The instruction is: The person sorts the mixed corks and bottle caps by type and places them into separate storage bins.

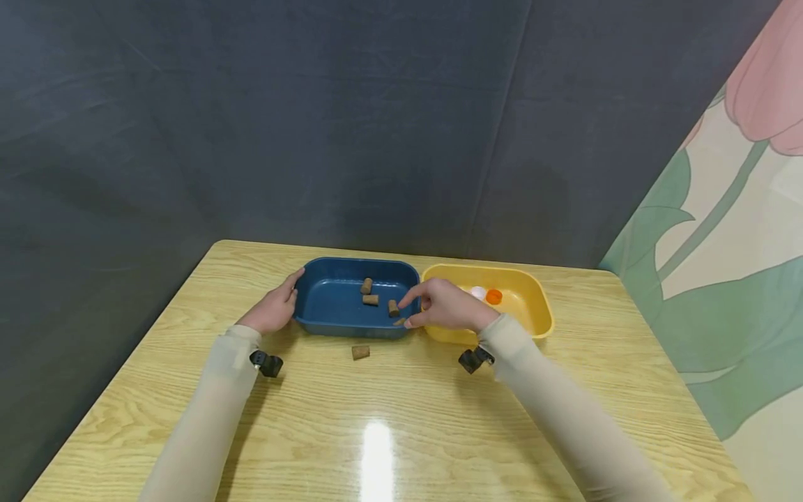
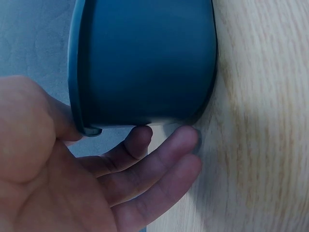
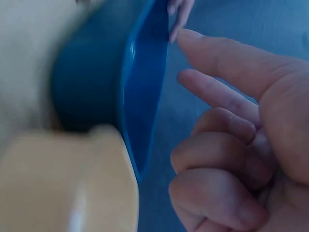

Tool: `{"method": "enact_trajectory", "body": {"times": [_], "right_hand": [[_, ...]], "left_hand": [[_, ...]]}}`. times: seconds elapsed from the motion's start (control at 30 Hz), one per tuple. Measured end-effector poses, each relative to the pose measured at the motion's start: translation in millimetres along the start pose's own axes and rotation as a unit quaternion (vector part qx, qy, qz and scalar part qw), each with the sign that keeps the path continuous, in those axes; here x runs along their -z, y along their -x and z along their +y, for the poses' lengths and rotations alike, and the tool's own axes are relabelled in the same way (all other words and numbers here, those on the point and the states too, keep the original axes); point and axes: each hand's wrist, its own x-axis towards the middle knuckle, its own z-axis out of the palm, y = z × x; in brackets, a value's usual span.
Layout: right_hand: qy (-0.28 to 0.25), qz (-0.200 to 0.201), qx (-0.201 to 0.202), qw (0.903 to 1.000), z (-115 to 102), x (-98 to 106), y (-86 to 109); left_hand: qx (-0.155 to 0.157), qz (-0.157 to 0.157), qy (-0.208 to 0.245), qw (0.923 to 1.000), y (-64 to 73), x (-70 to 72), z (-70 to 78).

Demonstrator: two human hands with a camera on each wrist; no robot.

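A blue plastic tray (image 1: 339, 330) stands on the table with several corks inside, one of them a brown cork (image 1: 371, 300) near its middle. My left hand (image 1: 276, 309) grips the tray's left end; in the left wrist view its thumb goes behind the rim and its fingertips (image 2: 186, 137) meet the outer wall. Over the tray's right end is my right hand (image 1: 448, 305), thumb and index finger apart, the other fingers curled in. A partly hidden cork (image 1: 399, 321) shows by its thumb tip. In the right wrist view nothing appears between thumb and index finger.
A yellow tray (image 1: 541, 314) adjoins the blue one on the right, holding a white cap (image 1: 479, 293) and an orange cap (image 1: 494, 297). One loose cork (image 1: 360, 352) lies on the wooden table (image 1: 314, 432) before the blue tray. A dark curtain (image 1: 376, 139) hangs behind.
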Motion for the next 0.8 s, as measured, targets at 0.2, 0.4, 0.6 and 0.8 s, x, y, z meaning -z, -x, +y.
{"method": "enact_trajectory", "body": {"times": [0.2, 0.4, 0.6, 0.8], "right_hand": [[-0.039, -0.021, 0.029, 0.9986, -10, -39, -1.7], [-0.048, -0.03, 0.049, 0.9972, -16, -73, -8.8], [-0.031, -0.033, 0.035, 0.9984, -9, -94, -18.3], [-0.027, -0.031, 0.014, 0.9991, 1, -104, -24.3]], "left_hand": [[-0.004, 0.002, 0.001, 1.0, -1.8, 0.2, -3.7], [-0.001, 0.007, 0.005, 1.0, -2.9, 0.3, -5.9], [0.005, 0.011, 0.008, 0.9999, -2.9, 1.4, -3.6], [0.006, 0.011, 0.012, 0.9999, -2.5, 0.0, -2.3]]}}
